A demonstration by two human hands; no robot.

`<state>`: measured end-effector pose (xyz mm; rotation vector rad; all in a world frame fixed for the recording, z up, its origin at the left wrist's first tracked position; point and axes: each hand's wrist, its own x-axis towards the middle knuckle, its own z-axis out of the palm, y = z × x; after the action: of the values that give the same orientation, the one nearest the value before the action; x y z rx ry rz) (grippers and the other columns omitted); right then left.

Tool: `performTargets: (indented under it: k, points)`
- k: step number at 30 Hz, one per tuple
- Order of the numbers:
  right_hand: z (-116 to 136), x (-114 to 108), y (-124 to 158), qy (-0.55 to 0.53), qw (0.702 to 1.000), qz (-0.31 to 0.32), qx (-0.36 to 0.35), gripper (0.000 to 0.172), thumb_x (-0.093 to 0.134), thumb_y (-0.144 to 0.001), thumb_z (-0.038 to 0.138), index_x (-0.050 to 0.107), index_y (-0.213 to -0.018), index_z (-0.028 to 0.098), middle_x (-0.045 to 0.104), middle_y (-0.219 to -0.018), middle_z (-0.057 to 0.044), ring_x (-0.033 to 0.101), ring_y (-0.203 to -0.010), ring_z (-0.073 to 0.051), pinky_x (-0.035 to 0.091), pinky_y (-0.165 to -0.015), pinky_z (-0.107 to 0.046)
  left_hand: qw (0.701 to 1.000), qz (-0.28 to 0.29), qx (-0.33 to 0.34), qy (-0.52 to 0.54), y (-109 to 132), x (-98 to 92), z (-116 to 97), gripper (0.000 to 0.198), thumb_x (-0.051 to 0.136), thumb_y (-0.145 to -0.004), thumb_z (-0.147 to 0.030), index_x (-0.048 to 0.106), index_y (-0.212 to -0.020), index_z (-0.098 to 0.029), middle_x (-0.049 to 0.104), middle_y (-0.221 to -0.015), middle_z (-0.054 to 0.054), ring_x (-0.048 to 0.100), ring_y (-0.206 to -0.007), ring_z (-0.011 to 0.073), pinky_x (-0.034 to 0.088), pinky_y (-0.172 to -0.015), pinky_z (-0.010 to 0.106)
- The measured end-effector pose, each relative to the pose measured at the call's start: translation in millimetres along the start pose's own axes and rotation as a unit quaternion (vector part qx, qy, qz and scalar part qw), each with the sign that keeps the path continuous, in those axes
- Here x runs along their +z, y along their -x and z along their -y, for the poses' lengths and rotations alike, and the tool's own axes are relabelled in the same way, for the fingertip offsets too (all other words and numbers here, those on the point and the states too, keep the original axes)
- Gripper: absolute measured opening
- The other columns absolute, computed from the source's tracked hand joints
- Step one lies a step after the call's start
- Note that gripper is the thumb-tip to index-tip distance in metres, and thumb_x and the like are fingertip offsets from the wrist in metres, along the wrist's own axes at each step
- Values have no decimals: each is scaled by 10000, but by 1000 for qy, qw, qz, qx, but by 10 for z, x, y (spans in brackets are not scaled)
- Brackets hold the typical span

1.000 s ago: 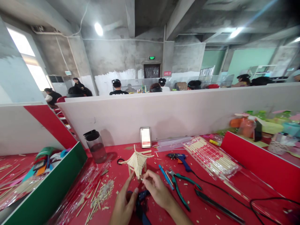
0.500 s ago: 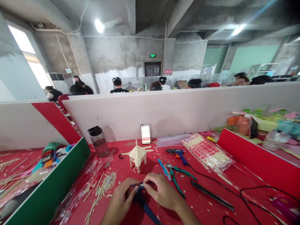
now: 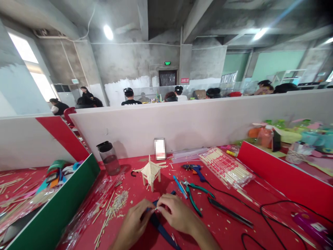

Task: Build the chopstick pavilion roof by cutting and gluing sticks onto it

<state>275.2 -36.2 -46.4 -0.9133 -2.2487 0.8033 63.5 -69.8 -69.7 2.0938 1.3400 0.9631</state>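
Observation:
My left hand [image 3: 137, 217] and my right hand [image 3: 174, 212] meet low in the middle of the view. Both are closed, their fingertips pinching a tiny pale bit [image 3: 156, 209] that looks like a piece of wooden stick. Beneath them lies a dark blue tool [image 3: 162, 227]; my fingers cover much of it, so its kind is unclear. Just beyond my hands a small pavilion model [image 3: 151, 171] built of pale sticks stands upright on its legs. To the right of it are a blue pen-like stick [image 3: 180, 187] and green-handled pliers [image 3: 194, 199].
Right of the pliers lie a black utility knife [image 3: 230, 212], a blue glue gun [image 3: 194, 169] with its cord, and bagged sticks [image 3: 226, 166]. Stick scraps [image 3: 117, 203] are at left. A water bottle [image 3: 109, 159] and phone [image 3: 160, 148] stand behind. Green [image 3: 59, 205] and red [image 3: 278, 180] dividers flank the table.
The dark blue tool's head, earlier at my fingertips, is now mostly hidden beneath my hands, and the pale bit shows between my fingers. The whole view has shifted slightly.

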Motion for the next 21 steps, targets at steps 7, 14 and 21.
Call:
performTargets:
  k: [7,14,21]
  points:
    - [-51,9,25,27,1000,0,1,156,575,-965,212,724,-918,222,721,-906,-29,639,-857,-191,439,-814,-269,998,16,37,-55,-8,15,48,278,476,-1018,-326,737,-956,-251,768,-887,58,715,-807,209,542,-770,264]
    - [-2,1,28,29,1000,-9,-2,147,595,-943,187,738,-925,220,735,-903,-25,653,-839,-181,441,-789,-250,994,-6,75,-85,1,28,116,215,527,-992,-264,732,-927,-254,777,-865,30,733,-777,185,547,-742,228]
    - [75,23,23,11,999,-30,19,155,574,-967,229,728,-976,235,743,-957,-31,669,-908,-196,458,-830,-268,993,-12,66,-99,8,-63,131,230,525,-983,-265,749,-942,-233,779,-894,61,737,-809,210,557,-753,270]
